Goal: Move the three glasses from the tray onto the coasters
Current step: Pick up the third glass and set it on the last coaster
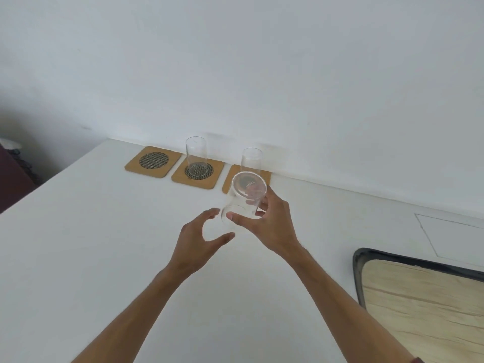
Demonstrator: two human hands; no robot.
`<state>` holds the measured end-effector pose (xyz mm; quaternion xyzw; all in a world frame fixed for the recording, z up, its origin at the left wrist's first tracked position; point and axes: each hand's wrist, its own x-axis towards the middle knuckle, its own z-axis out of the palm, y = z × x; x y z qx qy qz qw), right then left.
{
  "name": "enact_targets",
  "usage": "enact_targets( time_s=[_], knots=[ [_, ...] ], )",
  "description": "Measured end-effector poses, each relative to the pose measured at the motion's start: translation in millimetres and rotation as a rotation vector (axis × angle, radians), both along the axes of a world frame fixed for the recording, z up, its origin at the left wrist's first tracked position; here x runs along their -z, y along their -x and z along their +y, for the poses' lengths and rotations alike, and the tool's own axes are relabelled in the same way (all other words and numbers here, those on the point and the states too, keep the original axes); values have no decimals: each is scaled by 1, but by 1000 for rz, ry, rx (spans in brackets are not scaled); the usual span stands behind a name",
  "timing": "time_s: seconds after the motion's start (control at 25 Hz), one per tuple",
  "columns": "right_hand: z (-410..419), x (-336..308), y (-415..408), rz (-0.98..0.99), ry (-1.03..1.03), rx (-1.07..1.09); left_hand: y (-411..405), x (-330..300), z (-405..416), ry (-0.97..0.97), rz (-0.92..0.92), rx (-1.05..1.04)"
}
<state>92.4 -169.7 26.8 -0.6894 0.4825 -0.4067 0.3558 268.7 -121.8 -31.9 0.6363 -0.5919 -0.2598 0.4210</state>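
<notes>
Three brown coasters with dark mesh circles lie in a row along the wall. The left coaster (153,161) is bare. A clear glass (196,157) stands upright on the middle coaster (198,173). A second glass (251,159) stands on the right coaster (229,179). My right hand (264,221) grips a third clear glass (245,197), tilted, in the air in front of the right coaster. My left hand (201,234) hovers just left of that glass, fingers spread, touching nothing. The tray (419,297), wood-patterned with a dark rim, sits at the right and holds no glass where I can see it.
The white table (104,258) meets a white wall (262,74) at the back. A flat white sheet (455,239) lies behind the tray. The table's left edge runs diagonally, with a dark object (13,174) beyond it.
</notes>
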Motion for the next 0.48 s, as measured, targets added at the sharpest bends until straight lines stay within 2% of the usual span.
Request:
enact_targets(
  time_s=[0.12,0.32,0.48],
  knots=[
    [-21,10,-32,-5,-24,-20,-44,26,-3,-64,-125,-73],
    [-56,19,-79,-33,-59,-64,-127,51,-15,-87,-529,-170],
    [-82,24,-117,-46,-47,-98,-180,72,-25,-280,-754,-177]
  ],
)
